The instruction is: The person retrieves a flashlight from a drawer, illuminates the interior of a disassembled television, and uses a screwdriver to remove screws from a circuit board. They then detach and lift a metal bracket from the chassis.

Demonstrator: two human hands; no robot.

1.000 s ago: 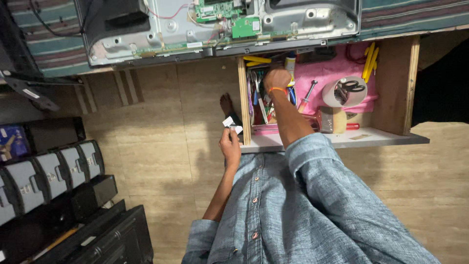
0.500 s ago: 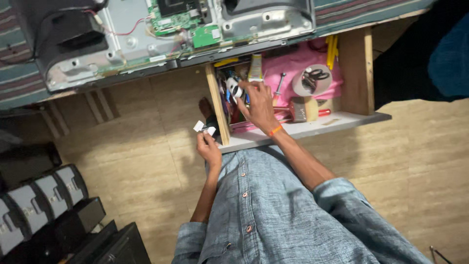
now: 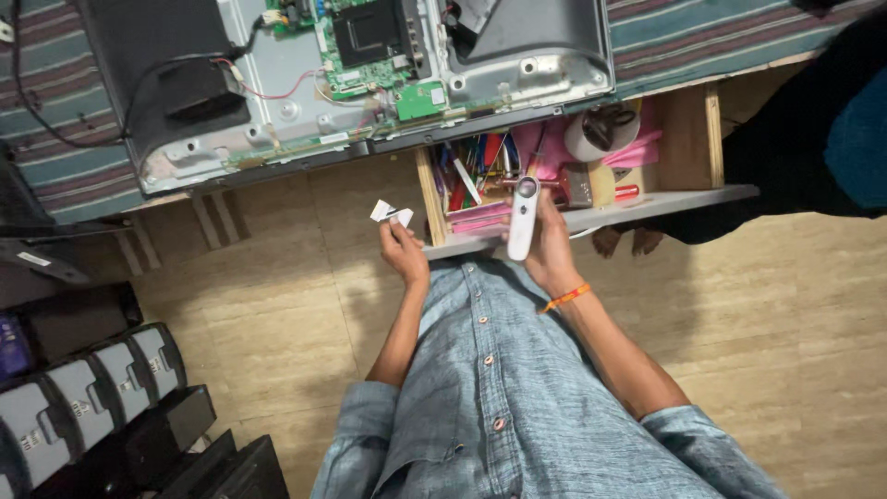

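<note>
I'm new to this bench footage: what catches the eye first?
The opened flat-screen chassis with its green circuit board fills the top. Below it, the right hand holds a white wand-shaped tool over the open tool drawer, while the left hand pinches a small white piece.

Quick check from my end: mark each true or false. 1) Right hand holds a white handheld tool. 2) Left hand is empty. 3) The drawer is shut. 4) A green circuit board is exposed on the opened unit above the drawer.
1) True: the right hand grips a white handheld tool.
2) False: the left hand holds small white pieces.
3) False: the drawer is pulled open, tools showing inside.
4) True: the green circuit board lies bare on the opened unit.
</note>
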